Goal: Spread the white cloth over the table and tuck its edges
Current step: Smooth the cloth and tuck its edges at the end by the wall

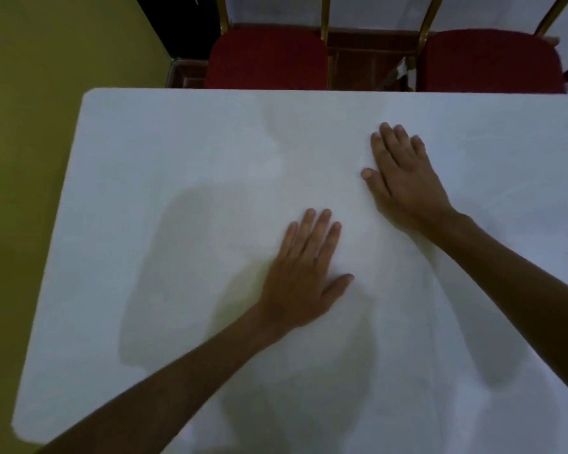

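Both forearms reached in from the near edge; my left hand [304, 273] and right hand [404, 178] lay flat, fingers open, gripping nothing. I saw the white cloth [177, 191] covering the table (far-left corner smooth). Tucking, I judged, remained.

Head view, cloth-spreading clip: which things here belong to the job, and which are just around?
Part of the job:
- white cloth, lying flat over the table
- left hand, palm down on the cloth
- right hand, palm down on the cloth, farther out

Just around:
- red chair beyond the far edge
- second red chair to its right
- yellow-green floor
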{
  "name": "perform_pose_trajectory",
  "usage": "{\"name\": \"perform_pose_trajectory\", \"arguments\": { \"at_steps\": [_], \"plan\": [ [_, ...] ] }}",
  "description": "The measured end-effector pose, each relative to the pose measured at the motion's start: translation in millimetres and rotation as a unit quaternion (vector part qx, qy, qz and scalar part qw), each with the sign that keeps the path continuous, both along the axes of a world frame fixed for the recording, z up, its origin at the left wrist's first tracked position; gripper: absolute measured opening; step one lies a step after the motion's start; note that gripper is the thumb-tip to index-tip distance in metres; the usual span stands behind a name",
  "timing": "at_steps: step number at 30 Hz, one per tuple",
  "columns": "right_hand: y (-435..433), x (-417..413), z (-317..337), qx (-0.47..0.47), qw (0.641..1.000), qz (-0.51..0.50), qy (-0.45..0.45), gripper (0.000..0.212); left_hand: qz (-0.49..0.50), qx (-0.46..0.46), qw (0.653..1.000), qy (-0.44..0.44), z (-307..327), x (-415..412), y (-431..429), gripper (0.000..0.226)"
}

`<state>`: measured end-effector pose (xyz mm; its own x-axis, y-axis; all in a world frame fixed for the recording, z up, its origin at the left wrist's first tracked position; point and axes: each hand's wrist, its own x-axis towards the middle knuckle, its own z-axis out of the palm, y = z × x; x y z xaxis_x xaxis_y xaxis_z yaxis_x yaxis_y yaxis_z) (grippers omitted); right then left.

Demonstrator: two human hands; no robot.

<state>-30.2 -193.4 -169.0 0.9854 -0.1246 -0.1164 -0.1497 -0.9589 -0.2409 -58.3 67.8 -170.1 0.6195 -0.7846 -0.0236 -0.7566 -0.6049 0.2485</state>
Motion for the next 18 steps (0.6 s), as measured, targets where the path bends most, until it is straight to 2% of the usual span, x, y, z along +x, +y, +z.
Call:
{"name": "perform_pose_trajectory", "arguments": {
  "at_steps": [4, 8, 11, 13, 15, 18],
  "plan": [
    [25, -34, -3, -0.01, 1.0, -0.004, -0.02, 0.072, 0.044, 0.033, 0.998, -0.035, -1, 51, 77, 0.074],
    [48, -73, -3, -0.013, 1.0, -0.009, -0.026, 0.074, 0.147, 0.084, 0.985, -0.031, 6, 104, 197, 0.072],
    [73, -109, -5, -0.021, 0.999, -0.018, -0.043, 0.075, 0.269, 0.116, 0.956, -0.032, 15, 117, 275, 0.076],
    [92, -135, -8, -0.034, 0.998, -0.022, -0.052, 0.078, 0.331, 0.136, 0.934, -0.018, 20, 108, 294, 0.084],
    [112, -158, -11, -0.045, 0.998, -0.025, -0.045, 0.081, 0.312, 0.137, 0.94, -0.016, 20, 82, 282, 0.086],
    [141, -187, -12, -0.049, 0.998, -0.024, -0.032, 0.084, 0.185, 0.083, 0.979, 0.002, 17, 11, 222, 0.08]
  ]
}}
